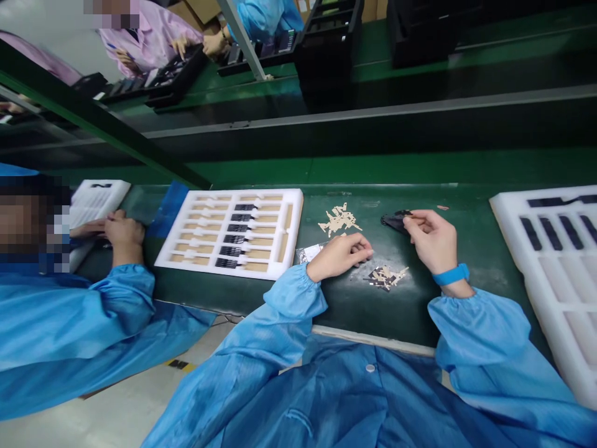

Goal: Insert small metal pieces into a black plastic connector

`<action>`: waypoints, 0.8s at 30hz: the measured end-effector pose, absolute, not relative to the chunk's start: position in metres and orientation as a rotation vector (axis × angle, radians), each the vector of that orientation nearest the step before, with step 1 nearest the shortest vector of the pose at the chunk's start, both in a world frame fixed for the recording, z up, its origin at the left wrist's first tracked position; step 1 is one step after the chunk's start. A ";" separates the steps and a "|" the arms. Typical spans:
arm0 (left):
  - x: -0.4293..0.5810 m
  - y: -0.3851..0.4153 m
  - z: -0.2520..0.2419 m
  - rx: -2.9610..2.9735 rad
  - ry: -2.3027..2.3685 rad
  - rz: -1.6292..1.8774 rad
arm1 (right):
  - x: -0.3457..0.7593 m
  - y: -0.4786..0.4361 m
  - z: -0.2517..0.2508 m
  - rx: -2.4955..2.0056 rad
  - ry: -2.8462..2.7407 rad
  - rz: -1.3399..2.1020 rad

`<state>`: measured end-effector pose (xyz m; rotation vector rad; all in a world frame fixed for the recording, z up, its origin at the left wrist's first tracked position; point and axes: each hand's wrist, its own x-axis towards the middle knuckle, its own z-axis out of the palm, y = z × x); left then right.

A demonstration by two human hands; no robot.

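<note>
The green tabletop (354, 305) runs across in front of the person in the blue coat. A white foam tray (295, 214) lies just beyond and to the outer side of the left hand, with a few of its slots holding dark strips and the rest showing tan. A second foam tray (573, 336) lies well out past the right hand. Further along to the left, a co-worker's hand (124, 231) rests beside another white tray (96, 198).

The left hand (340, 255) lies knuckles-up on the tabletop. Its fingers are curled in and their tips drawn together, pointing toward the right hand. I cannot tell whether anything is between them. The right hand (431, 239), with a blue wristband (450, 274) behind it, is pinched on a black piece (394, 219). It holds the piece by its near edge, just above the surface.

A loose heap of tan strips (338, 219) lies just beyond the left hand. A smaller mixed pile (385, 275) of tan and dark bits sits between the two hands, close under the left fingertips. A silvery packet (310, 253) peeks out at the left wrist.

To my eye, the work in hand is fitting or sorting small strips against the held black piece. Anything picked from that little pile calls for a fine fingertip pinch on one strip without dragging its neighbours, while the right hand keeps the black piece steady.
</note>
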<state>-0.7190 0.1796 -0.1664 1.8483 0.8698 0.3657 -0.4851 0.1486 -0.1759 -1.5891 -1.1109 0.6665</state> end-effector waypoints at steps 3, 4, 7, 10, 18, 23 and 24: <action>-0.719 0.182 -0.168 1.837 0.979 0.384 | -0.478 0.149 -0.181 -1.678 -1.506 0.398; -0.719 0.184 -0.168 1.894 1.036 0.475 | -0.477 0.148 -0.183 -1.691 -1.614 0.351; -0.720 0.186 -0.169 2.096 1.135 0.782 | -0.476 0.146 -0.188 -1.736 -1.778 0.260; -0.719 0.186 -0.167 2.175 1.086 0.926 | -0.476 0.147 -0.191 -1.763 -1.790 0.240; -0.712 0.184 -0.172 2.013 1.018 0.967 | -0.479 0.146 -0.181 -1.630 -1.726 0.332; -0.708 0.181 -0.178 1.915 0.957 0.858 | -0.483 0.145 -0.184 -1.630 -1.832 0.415; -0.706 0.179 -0.179 1.982 0.936 0.852 | -0.483 0.145 -0.185 -1.646 -1.838 0.446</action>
